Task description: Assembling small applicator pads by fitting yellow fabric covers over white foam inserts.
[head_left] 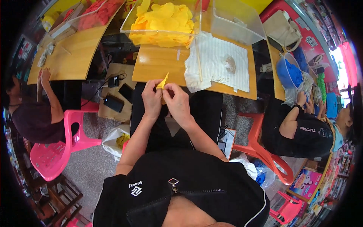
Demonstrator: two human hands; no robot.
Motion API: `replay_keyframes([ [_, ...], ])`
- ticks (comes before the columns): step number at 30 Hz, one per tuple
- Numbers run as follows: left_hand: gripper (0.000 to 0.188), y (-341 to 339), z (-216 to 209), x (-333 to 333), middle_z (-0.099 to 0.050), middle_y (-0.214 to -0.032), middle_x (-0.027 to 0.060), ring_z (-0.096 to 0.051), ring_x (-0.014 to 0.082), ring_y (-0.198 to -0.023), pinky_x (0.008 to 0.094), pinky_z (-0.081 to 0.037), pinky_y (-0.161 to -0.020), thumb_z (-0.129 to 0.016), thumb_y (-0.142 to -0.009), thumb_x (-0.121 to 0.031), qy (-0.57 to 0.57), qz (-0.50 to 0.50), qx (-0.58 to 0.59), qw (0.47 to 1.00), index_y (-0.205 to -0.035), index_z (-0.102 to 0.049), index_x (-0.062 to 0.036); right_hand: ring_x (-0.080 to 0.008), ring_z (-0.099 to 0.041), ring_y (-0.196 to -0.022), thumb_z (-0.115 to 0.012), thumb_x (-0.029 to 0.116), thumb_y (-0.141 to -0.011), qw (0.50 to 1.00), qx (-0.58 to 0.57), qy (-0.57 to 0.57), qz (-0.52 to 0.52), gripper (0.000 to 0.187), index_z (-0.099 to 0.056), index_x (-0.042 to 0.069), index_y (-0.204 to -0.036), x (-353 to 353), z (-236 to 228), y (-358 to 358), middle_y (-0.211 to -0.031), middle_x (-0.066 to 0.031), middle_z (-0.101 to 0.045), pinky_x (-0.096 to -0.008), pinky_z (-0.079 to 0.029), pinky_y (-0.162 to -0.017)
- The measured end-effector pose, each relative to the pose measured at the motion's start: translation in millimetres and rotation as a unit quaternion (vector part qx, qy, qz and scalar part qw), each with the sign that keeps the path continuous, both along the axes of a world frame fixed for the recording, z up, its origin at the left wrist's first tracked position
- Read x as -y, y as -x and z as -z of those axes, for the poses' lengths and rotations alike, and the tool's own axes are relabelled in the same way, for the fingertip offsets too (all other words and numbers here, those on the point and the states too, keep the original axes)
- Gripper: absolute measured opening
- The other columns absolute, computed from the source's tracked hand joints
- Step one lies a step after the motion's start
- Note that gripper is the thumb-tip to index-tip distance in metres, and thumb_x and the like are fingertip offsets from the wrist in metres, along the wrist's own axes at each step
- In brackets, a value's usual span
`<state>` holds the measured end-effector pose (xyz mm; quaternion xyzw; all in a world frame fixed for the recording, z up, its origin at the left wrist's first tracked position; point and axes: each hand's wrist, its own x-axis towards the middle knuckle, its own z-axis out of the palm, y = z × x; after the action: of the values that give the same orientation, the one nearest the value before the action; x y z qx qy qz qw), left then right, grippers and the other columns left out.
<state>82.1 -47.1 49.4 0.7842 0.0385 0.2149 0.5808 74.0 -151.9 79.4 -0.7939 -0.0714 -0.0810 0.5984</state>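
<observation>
My left hand [153, 99] and my right hand [177, 101] meet at the near edge of the wooden table [151, 64], over my lap. Both are closed, pinching a small yellow piece [163, 82] of thin, soft-looking material between thumbs and fingers. Its pointed end sticks up above the fingertips; the rest is mostly covered by them. Beyond my hands, a clear plastic bin [126, 28] is heaped with flat, rounded yellow pieces [166, 20] of similar colour.
A striped white cloth [217, 56] carrying a thin stick [199, 62] lies right of centre, before another clear bin [236, 28]. People work at both sides, one beside a blue-filled tub [289, 72]. Pink [70, 143] and orange [251, 140] chairs flank me.
</observation>
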Motion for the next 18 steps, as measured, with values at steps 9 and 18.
replay_keyframes([
  [9,0.021,-7.1,6.4,6.7,-0.058,-0.089,0.0101,-0.057,0.0193,-0.083,0.0265,-0.045,-0.074,-0.054,-0.080,0.005,0.121,0.000,-0.013,0.993,-0.100,-0.061,0.0018,-0.0192,-0.062,-0.073,-0.063,0.009,-0.084,0.997,-0.050,-0.063,-0.003,0.019,-0.061,-0.003,-0.099,-3.2,7.1,-1.1,-0.089,-0.0134,-0.063,-0.0296,-0.050,-0.067],
  [18,0.012,4.7,22.2,21.0,-0.062,-0.085,0.0035,-0.056,0.0082,-0.074,0.0210,-0.046,-0.067,-0.059,-0.087,-0.004,0.208,-0.011,-0.101,0.973,-0.094,-0.061,0.0043,-0.0342,-0.056,-0.083,-0.056,0.002,-0.084,0.979,0.138,0.146,0.027,0.010,-0.056,0.000,-0.094,7.9,31.9,-18.3,-0.088,-0.0162,-0.054,-0.0396,-0.047,-0.071],
])
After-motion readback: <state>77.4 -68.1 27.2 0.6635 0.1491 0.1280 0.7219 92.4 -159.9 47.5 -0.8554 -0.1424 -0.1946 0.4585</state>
